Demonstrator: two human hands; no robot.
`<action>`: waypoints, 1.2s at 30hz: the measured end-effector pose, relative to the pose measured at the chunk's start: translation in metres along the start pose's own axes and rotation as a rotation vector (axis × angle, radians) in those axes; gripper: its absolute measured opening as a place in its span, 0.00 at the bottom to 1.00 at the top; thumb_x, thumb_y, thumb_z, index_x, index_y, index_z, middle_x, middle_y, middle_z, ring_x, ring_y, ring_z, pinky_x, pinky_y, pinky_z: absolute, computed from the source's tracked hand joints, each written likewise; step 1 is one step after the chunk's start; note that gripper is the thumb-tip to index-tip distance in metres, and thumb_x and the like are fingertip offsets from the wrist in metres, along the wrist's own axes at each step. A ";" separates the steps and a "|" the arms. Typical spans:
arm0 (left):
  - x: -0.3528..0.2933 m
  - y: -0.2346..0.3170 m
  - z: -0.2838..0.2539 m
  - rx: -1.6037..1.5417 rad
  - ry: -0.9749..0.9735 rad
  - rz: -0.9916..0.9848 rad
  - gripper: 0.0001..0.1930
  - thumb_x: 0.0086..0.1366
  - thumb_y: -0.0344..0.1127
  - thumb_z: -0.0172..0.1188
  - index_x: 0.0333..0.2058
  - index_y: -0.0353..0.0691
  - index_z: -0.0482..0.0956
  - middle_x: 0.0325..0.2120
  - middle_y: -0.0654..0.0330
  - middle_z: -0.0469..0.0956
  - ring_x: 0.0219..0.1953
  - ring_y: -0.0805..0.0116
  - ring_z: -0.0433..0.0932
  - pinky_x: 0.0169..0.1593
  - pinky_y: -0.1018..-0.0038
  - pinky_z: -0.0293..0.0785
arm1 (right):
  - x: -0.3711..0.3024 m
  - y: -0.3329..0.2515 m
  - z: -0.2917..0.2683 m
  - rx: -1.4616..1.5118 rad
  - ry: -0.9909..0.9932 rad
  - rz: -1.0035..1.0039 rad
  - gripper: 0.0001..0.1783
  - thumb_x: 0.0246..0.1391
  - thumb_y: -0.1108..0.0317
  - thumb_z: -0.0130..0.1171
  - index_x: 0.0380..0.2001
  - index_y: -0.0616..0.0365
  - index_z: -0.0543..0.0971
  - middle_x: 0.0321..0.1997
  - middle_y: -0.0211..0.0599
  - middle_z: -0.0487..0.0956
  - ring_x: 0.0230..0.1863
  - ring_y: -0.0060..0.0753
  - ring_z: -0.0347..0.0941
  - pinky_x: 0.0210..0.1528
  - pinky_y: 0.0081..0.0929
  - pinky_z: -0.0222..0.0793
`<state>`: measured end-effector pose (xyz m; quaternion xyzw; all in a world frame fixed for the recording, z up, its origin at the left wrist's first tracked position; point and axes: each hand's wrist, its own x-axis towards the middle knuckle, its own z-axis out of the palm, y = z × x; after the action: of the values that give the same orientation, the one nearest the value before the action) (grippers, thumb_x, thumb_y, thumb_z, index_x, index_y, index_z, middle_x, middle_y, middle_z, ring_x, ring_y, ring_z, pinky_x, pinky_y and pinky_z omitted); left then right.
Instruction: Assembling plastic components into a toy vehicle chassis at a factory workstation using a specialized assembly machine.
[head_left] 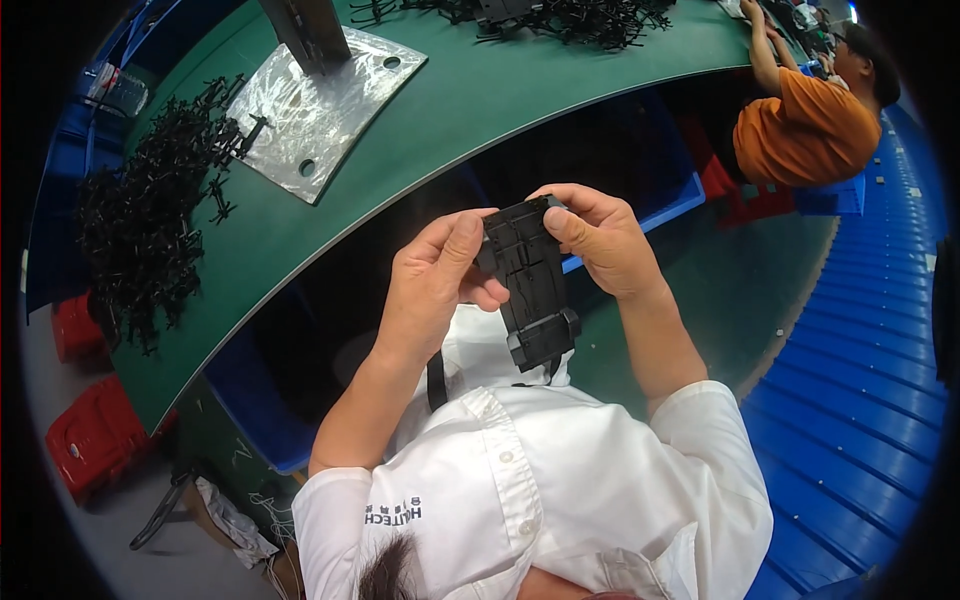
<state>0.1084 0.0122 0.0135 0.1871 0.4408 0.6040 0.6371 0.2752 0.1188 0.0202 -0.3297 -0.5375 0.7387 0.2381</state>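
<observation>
Between my two hands I hold a black plastic toy-car chassis-like part (532, 275), long and flat, with wheel-like blocks at its corners. My left hand (440, 270) pinches its upper left corner with the thumb on top, the other fingers curling beside its edge. My right hand (600, 238) grips the upper right corner between thumb and fingers. The part hangs over my lap, its lower end tilted toward me. What lies under it is hidden.
A green table (400, 140) curves ahead, bearing a pile of small black plastic parts (150, 215) and a metal plate fixture (340, 110). Blue bins (660, 205) stand beneath. Red stools (95, 440) are at left. A co-worker in orange (805, 135) sits at right.
</observation>
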 end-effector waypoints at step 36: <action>0.003 -0.029 -0.024 0.127 0.223 -0.128 0.22 0.64 0.55 0.49 0.31 0.39 0.76 0.16 0.70 0.69 0.15 0.85 0.63 0.16 0.87 0.56 | -0.002 0.062 0.028 0.357 0.252 0.241 0.13 0.54 0.59 0.57 0.29 0.58 0.75 0.25 0.27 0.75 0.23 0.14 0.69 0.26 0.12 0.66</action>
<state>0.1065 0.0017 -0.0230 0.1302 0.5573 0.5500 0.6083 0.2553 0.0804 -0.0328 -0.4338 -0.3214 0.7980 0.2679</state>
